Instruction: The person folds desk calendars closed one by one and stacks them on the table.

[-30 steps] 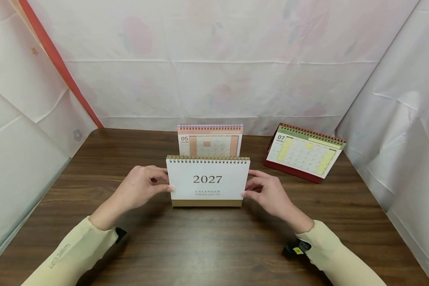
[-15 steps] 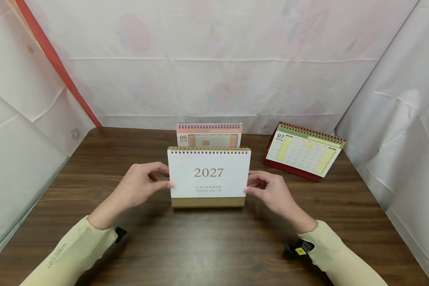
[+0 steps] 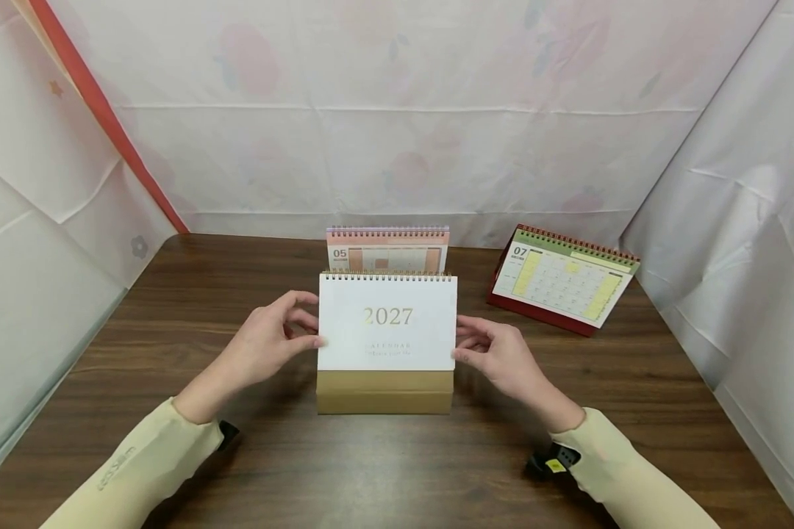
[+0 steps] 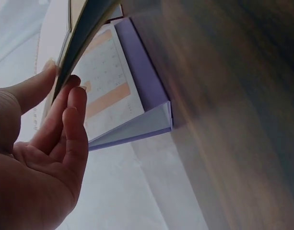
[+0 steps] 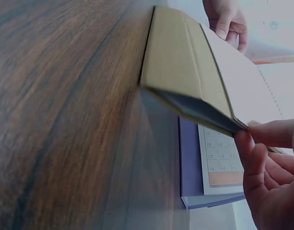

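A white desk calendar marked 2027, with a gold base and a wire spiral along its top, stands between the hands in the head view. My left hand pinches its left edge, thumb on the front page and fingers behind. At the opposite edge, my right hand pinches it the same way. The right wrist view shows the gold base folded out toward the front, with a dark gap inside it. Behind it stands a pink-and-white desk calendar headed 05, its lower part hidden; its purple base shows in the left wrist view.
A third desk calendar, headed 07 with a dark red base, stands angled at the back right of the wooden table. Pale cloth hangs behind the table and along both sides.
The white calendar has risen slightly, and its gold base has swung toward the front, so more of it shows. Both hands keep their grip on the edges. The other two calendars stay in place.
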`<state>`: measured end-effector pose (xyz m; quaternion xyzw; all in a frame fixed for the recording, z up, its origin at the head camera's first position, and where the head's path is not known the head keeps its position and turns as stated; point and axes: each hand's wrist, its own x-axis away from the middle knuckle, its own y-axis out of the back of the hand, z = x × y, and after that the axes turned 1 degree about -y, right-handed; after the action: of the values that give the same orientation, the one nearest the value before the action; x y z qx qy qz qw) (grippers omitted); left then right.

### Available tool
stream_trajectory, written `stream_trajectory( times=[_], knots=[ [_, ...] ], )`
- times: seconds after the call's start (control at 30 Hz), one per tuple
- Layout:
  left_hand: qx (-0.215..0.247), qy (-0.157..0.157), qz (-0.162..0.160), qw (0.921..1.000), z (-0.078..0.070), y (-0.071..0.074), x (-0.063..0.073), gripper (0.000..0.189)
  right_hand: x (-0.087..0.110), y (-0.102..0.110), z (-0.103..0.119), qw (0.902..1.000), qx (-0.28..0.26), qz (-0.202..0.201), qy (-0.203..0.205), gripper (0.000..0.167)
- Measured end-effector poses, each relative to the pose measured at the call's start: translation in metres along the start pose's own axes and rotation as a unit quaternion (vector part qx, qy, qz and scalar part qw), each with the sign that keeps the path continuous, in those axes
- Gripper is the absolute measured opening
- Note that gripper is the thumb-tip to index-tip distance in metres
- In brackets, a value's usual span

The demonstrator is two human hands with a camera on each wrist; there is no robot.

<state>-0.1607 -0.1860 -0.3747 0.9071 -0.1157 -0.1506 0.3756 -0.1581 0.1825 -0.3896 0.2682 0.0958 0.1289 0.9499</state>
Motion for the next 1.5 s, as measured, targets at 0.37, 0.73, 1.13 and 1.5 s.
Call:
stream_trajectory(
  times=[0.37, 0.73, 1.13, 1.5],
  knots=[
    [-0.004, 0.04, 0.089, 0.9952, 0.007, -0.008, -0.002, 0.063, -0.001, -0.008, -0.013, 0.9954, 0.045, 0.077, -0.036, 0.048],
    [0.004, 0.078, 0.169, 0.9826, 0.016, -0.015, -0.006, 0.063, -0.001, -0.016, -0.019, 0.9853, 0.091, 0.139, -0.041, 0.035],
    [0.011, 0.089, 0.195, 0.9767, 0.022, -0.024, -0.012, 0.053, 0.0, -0.021, -0.017, 0.9761, 0.153, 0.148, -0.039, 0.032],
    [0.001, 0.097, 0.192, 0.9765, 0.018, -0.026, -0.013, 0.042, 0.0, -0.021, -0.014, 0.973, 0.171, 0.145, -0.054, 0.041]
  ],
)
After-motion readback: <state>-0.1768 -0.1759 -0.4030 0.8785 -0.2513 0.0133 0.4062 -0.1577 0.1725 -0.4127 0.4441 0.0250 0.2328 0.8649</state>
